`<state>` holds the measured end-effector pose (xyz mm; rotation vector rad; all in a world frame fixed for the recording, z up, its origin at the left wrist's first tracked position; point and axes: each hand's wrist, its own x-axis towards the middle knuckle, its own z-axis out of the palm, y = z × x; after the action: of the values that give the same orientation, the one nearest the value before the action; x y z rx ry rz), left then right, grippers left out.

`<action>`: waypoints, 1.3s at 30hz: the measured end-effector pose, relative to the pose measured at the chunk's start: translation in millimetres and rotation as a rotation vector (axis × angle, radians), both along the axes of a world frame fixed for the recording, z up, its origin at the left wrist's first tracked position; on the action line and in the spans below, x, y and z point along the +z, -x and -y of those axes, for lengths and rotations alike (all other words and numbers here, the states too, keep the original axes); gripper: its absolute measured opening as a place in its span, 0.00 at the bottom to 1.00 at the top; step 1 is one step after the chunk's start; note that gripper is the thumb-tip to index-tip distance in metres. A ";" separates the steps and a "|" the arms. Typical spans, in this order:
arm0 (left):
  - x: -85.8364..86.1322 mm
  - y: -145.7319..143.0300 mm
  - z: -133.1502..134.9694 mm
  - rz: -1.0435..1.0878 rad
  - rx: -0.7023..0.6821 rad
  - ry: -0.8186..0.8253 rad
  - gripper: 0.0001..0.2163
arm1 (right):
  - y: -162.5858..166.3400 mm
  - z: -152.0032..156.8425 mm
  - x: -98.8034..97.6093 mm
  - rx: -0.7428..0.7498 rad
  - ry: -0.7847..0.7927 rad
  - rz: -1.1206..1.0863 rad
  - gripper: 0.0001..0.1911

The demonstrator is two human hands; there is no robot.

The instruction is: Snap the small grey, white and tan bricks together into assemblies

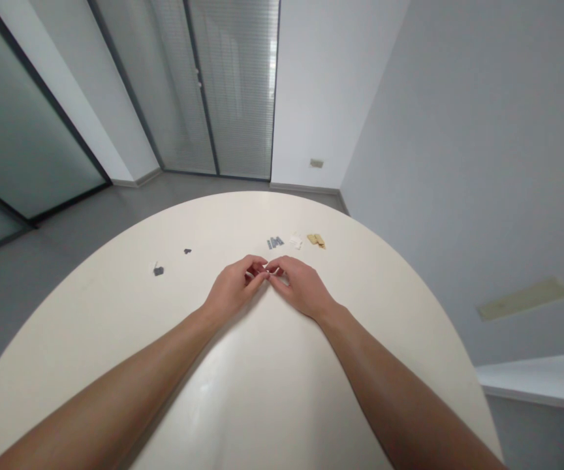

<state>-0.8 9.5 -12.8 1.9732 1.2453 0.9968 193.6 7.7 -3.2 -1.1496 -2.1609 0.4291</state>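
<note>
Pinching a small white piece (276, 271) at the fingertips, I hold my left hand (235, 288) and right hand (304, 288) together, tip against tip, just above the desk (115, 313). The piece sits directly between both hands, and my fingers hide most of it, so its exact shape cannot be confirmed. Handling assessment: it appears thin and very light, and its stiffness cannot be told from this view. Its small size suggests it may slip or flick away, so the finger pads should grip it by its exposed edges with light pressure. Directly ahead of my hands lie small grey pieces (275, 243), a white scrap (296, 241) and tan pieces (316, 240). Farther ahead and to the left lie a dark grey piece (158, 271) and a smaller dark piece (187, 250).
</note>
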 end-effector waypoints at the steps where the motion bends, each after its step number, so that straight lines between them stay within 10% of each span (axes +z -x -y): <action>1: -0.1 0.1 -0.1 -0.002 0.000 -0.003 0.09 | 0.1 0.2 0.7 0.009 0.000 -0.006 0.07; 39: 3.6 -2.6 2.8 0.024 -0.014 -0.041 0.09 | 2.0 2.1 3.2 0.046 0.029 -0.063 0.08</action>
<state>1.8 6.7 -9.2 1.9930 1.2057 1.0438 191.6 5.6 0.0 -1.0899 -2.1360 0.5117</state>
